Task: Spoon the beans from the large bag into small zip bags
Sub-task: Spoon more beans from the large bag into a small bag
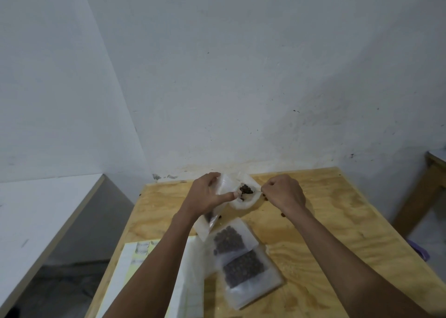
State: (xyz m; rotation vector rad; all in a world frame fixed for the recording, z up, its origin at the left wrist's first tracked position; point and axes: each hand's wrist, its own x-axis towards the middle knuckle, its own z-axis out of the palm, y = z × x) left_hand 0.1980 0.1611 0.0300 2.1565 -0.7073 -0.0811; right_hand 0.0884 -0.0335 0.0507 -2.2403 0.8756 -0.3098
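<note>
You are gripping a small zip bag (pixel 225 185) in your left hand (pixel 205 194), thumb stretched toward its mouth, while your right hand (pixel 284 192) is curling its fingers closed round something thin at the edge of the large bag (pixel 243 201); whether that is a spoon, you cannot tell. The large bag is lying open between your hands, dark beans (pixel 246 189) showing inside. Two filled zip bags (pixel 243 257) are resting on the plywood table (pixel 337 233) between your forearms, nearer you than your hands.

Filled zip bags (pixel 243 257) crowd the table's (pixel 337 221) near middle; right side open.
</note>
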